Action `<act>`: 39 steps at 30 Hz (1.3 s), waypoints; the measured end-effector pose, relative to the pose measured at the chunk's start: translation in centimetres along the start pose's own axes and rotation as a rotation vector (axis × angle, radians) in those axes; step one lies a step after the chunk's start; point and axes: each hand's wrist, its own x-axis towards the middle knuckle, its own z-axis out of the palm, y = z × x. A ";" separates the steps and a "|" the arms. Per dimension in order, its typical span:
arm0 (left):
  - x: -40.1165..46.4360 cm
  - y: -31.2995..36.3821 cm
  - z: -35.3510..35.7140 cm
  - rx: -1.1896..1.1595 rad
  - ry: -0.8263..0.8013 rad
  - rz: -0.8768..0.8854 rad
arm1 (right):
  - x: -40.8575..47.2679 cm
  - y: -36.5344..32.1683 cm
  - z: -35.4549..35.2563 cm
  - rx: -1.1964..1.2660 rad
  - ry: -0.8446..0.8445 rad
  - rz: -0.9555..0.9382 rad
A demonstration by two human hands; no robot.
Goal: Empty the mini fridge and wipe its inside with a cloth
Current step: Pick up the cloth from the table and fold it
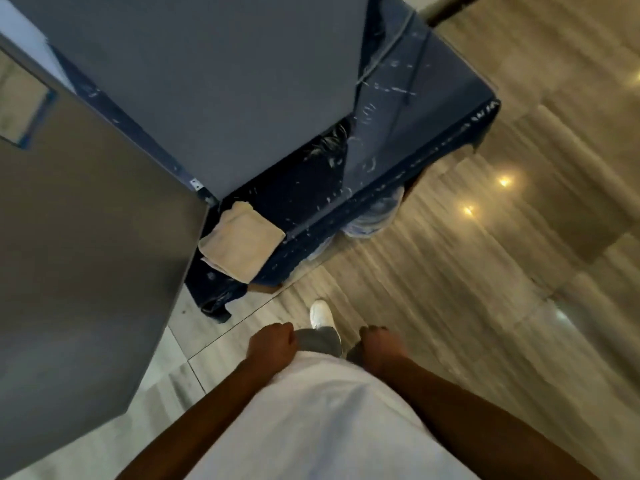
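Your left hand and right hand are curled into fists near your waist, holding nothing. The cloth lies folded on the dark desk, well apart from your fingers, beside the fridge door.

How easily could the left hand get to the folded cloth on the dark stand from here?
Probably easily. The left hand, curled and empty, hangs below the cloth, which lies uncovered at the stand's near corner with bare floor between. The open fridge door stands just left.

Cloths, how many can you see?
1. One folded beige cloth lies on the dark blue patterned table beside the grey fridge, near the table's front corner. Others may be hidden inside the fridge.
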 end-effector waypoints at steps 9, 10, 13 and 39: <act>1.5 0.3 -2.3 -0.181 0.027 -0.215 | 6.5 -3.6 -9.3 -0.296 -0.022 -0.255; 1.5 0.5 -2.2 -0.209 0.035 -0.254 | 7.2 -4.0 -9.9 -0.329 -0.036 -0.294; 1.6 1.7 -2.6 -0.290 0.033 -0.382 | 9.3 -4.5 -11.6 -0.479 -0.122 -0.385; 7.9 -1.6 -13.1 -0.347 0.557 -0.646 | 17.2 -19.6 -22.8 -0.640 0.371 -0.906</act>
